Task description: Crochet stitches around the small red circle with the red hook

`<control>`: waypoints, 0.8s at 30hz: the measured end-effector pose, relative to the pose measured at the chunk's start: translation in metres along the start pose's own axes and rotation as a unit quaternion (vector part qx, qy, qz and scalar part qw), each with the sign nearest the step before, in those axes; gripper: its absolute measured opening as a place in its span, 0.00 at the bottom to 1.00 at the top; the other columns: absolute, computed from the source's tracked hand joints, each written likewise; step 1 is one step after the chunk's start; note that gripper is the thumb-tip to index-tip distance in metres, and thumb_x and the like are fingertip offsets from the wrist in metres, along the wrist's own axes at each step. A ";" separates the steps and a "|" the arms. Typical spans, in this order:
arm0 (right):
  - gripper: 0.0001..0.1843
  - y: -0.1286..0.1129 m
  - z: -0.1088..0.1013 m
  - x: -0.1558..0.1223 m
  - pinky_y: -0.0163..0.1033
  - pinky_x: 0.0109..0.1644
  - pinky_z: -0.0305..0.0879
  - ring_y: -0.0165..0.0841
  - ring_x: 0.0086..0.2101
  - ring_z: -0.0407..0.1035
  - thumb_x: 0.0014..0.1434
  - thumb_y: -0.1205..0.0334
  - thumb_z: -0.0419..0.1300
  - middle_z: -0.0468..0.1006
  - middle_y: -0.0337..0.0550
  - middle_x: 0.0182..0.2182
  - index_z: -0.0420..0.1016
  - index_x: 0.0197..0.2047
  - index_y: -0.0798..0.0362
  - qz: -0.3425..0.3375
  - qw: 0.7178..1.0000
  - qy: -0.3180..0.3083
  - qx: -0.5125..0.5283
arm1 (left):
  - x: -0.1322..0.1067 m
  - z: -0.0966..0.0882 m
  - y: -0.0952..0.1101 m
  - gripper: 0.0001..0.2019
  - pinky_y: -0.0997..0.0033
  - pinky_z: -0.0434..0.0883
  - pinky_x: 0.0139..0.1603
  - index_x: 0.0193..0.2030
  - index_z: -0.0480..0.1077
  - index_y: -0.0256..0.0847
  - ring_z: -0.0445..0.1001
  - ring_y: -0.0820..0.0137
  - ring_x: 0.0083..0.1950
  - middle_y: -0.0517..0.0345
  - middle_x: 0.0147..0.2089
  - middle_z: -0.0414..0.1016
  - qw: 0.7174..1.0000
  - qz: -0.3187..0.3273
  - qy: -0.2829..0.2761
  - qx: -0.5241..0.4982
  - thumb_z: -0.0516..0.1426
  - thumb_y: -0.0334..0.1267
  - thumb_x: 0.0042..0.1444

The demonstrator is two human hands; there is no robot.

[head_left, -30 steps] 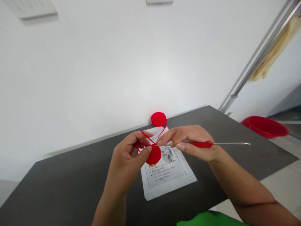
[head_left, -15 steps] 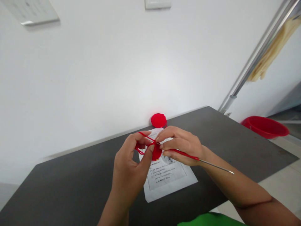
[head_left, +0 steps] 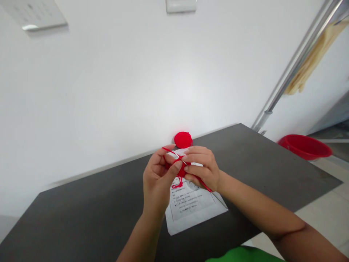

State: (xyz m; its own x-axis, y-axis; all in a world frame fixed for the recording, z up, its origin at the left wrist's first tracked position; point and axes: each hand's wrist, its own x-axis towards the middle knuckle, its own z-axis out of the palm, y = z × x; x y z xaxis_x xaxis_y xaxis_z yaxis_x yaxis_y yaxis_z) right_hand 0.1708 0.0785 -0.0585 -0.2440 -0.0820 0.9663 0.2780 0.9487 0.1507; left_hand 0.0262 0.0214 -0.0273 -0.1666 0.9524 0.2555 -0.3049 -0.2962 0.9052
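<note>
My left hand [head_left: 157, 178] pinches a small red crocheted piece [head_left: 180, 171] between thumb and fingers, with red yarn running over its index finger. My right hand [head_left: 202, 168] is closed round a crochet hook [head_left: 205, 185] with a red handle, whose tip is at the red piece. The hook's shaft points down and to the right under the hand. Both hands meet above a printed sheet of paper [head_left: 194, 209] on the dark table [head_left: 81, 211]. A red ball of yarn [head_left: 183, 139] lies behind them by the wall.
A white wall rises right behind the table. A slanted metal pole [head_left: 294, 69] with pale cloth hanging from it stands at the right. A red basin [head_left: 304, 146] sits on the floor beyond the table's right end. Something green [head_left: 240, 254] shows at the bottom edge.
My right hand has turned: the hook's long end swung from pointing right to pointing down and toward me, and now hides largely under the hand. Both hands moved closer together and slightly right.
</note>
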 end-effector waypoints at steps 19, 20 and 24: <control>0.07 -0.007 -0.051 0.037 0.33 0.36 0.72 0.31 0.33 0.79 0.66 0.63 0.62 0.85 0.43 0.33 0.82 0.39 0.55 0.402 0.864 -0.199 0.230 | 0.024 -0.041 0.010 0.06 0.68 0.70 0.43 0.32 0.69 0.43 0.79 0.66 0.46 0.56 0.41 0.81 0.899 0.155 -0.154 0.380 0.61 0.31 0.59; 0.07 -0.006 -0.052 0.038 0.33 0.35 0.72 0.31 0.32 0.79 0.65 0.63 0.63 0.85 0.43 0.32 0.82 0.38 0.55 0.413 0.856 -0.194 0.243 | 0.024 -0.042 0.010 0.06 0.68 0.70 0.44 0.31 0.69 0.43 0.79 0.66 0.46 0.55 0.43 0.82 0.902 0.148 -0.158 0.373 0.61 0.31 0.59; 0.06 -0.004 -0.055 0.039 0.32 0.34 0.74 0.31 0.31 0.79 0.62 0.64 0.65 0.85 0.43 0.30 0.82 0.35 0.56 0.458 0.819 -0.168 0.302 | 0.024 -0.043 0.010 0.06 0.69 0.70 0.42 0.31 0.70 0.42 0.78 0.68 0.43 0.55 0.44 0.83 0.912 0.126 -0.165 0.354 0.61 0.30 0.58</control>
State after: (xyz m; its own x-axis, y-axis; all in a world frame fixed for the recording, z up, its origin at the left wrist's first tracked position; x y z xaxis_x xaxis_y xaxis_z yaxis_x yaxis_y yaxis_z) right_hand 0.2112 0.0545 -0.0097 -0.4601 0.7406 0.4897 0.0008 0.5518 -0.8339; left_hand -0.0214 0.0381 -0.0264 0.1800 0.8652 0.4679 0.4055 -0.4987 0.7661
